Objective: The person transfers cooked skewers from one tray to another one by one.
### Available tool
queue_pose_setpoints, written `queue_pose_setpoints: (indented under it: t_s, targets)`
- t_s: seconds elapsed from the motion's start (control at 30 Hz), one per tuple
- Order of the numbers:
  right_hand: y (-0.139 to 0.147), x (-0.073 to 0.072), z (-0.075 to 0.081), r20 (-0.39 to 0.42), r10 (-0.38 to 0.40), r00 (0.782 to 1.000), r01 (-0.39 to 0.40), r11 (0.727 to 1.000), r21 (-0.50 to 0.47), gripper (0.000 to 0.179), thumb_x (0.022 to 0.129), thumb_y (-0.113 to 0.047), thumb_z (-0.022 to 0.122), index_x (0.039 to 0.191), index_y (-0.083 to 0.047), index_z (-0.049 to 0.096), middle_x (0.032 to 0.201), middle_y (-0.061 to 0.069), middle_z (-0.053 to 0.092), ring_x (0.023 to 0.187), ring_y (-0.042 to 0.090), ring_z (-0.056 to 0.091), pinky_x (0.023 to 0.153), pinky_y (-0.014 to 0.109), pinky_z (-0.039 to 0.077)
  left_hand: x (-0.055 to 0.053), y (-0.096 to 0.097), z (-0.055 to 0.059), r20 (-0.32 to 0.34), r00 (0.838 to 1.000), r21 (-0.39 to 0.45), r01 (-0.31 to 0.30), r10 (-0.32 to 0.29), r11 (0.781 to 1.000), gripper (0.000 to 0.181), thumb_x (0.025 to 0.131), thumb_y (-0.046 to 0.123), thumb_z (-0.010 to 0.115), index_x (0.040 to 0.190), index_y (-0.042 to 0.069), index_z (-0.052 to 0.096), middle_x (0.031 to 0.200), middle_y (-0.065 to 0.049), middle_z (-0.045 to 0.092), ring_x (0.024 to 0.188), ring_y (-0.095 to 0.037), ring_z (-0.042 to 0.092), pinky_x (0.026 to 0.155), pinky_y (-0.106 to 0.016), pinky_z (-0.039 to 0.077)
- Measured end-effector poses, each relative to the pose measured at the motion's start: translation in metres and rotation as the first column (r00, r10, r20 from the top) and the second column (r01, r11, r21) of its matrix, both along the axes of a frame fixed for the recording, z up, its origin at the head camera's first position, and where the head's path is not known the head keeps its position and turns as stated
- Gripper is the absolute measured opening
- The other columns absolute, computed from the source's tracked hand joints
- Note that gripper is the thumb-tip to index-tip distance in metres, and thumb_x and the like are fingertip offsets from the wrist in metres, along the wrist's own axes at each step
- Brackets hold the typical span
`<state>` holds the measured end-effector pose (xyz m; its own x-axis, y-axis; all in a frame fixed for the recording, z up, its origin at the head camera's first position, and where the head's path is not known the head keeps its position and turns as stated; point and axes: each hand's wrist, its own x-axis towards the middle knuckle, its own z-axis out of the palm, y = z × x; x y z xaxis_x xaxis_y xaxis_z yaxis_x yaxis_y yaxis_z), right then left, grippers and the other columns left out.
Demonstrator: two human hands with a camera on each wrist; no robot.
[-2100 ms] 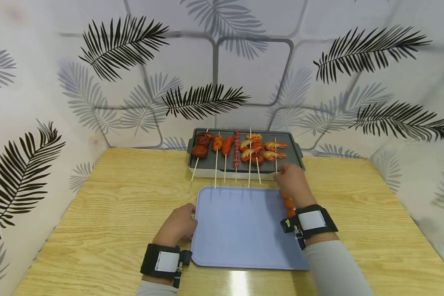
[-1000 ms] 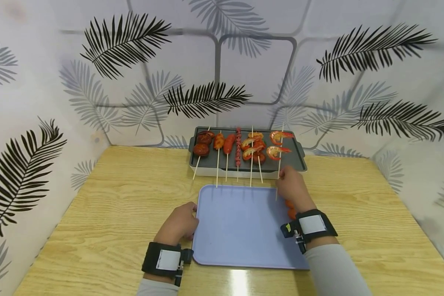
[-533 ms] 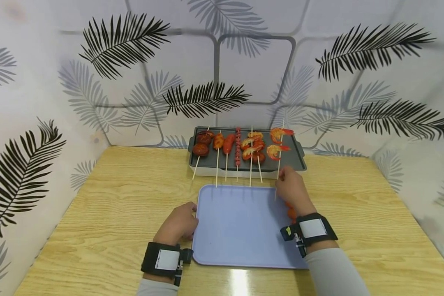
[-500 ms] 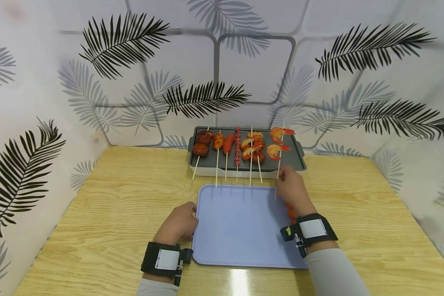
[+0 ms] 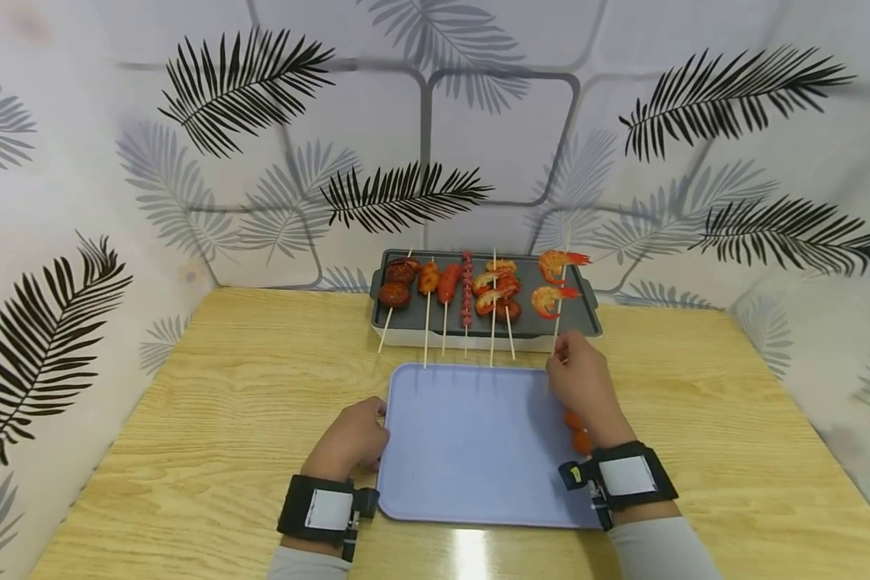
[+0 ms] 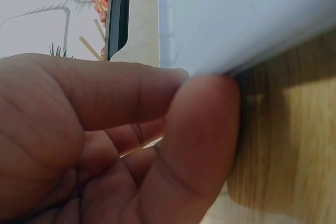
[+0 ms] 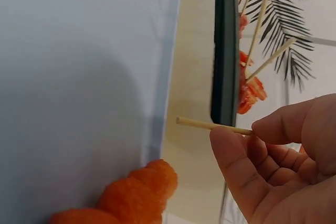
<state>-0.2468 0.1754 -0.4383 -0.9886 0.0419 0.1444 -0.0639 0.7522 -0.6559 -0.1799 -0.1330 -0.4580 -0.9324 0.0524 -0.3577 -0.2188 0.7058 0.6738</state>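
At the tray's left edge, my left hand (image 5: pixel 348 439) pinches the rim of the pale blue tray (image 5: pixel 471 443) between thumb and finger, as the left wrist view shows. My right hand (image 5: pixel 586 383) holds the wooden stick of a shrimp skewer (image 5: pixel 548 303) near its lower end. Two curled shrimp on that stick appear above the right part of the dark grill pan (image 5: pixel 529 329); whether they touch it cannot be told. Orange balls (image 7: pixel 134 198) lie on the tray's right side, partly hidden beneath my right hand and wrist in the head view.
Left of the shrimp, the pan carries more skewers: dark brown rounds (image 5: pixel 395 295), a sausage (image 5: pixel 449 283), a thin pink skewer (image 5: pixel 467 292) and another shrimp skewer (image 5: pixel 495 300). Their sticks overhang the pan's front edge toward the tray. A patterned wall (image 5: pixel 261 185) stands behind.
The held shrimp skewer has turned and come up from its earlier place on the pan, then shifted right with my right hand. My left hand stays on the tray's rim.
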Motion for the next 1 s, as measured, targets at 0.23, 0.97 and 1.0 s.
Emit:
queue_pose_setpoints:
  t_s: [0.23, 0.97, 1.0]
  targets:
    - [0.002, 0.017, 0.007, -0.034, -0.008, 0.999, 0.008, 1.000, -0.007, 0.011, 0.094, -0.005, 0.051, 0.103, 0.001, 0.051, 0.079, 0.014, 0.055, 0.064, 0.025, 0.050, 0.054, 0.033, 0.041, 0.000, 0.001, 0.001, 0.001, 1.000, 0.002, -0.001, 0.001, 1.000, 0.041, 0.095, 0.002, 0.050, 0.136, -0.006, 0.050, 0.075, -0.011, 0.060, 0.052, -0.019, 0.060, 0.047, -0.027, 0.046]
    - [0.003, 0.044, -0.001, -0.035, -0.030, 0.999, 0.030, 1.000, 0.002, 0.013, 0.093, -0.005, 0.058, 0.105, 0.001, 0.055, 0.083, 0.014, 0.058, 0.065, 0.024, 0.052, 0.053, 0.032, 0.043, 0.000, 0.002, -0.002, 0.009, 1.000, 0.006, 0.000, 0.000, 1.000, 0.041, 0.095, 0.002, 0.052, 0.135, -0.006, 0.050, 0.074, -0.011, 0.059, 0.052, -0.019, 0.060, 0.047, -0.026, 0.046]
    - [0.003, 0.046, -0.002, -0.030, -0.031, 0.999, 0.031, 1.000, 0.005, 0.014, 0.093, -0.004, 0.057, 0.105, 0.001, 0.055, 0.084, 0.013, 0.059, 0.064, 0.023, 0.052, 0.052, 0.032, 0.043, 0.000, 0.002, -0.002, 0.009, 1.000, 0.008, -0.001, 0.001, 1.000, 0.041, 0.095, 0.002, 0.052, 0.135, -0.006, 0.050, 0.075, -0.011, 0.059, 0.052, -0.019, 0.060, 0.047, -0.027, 0.046]
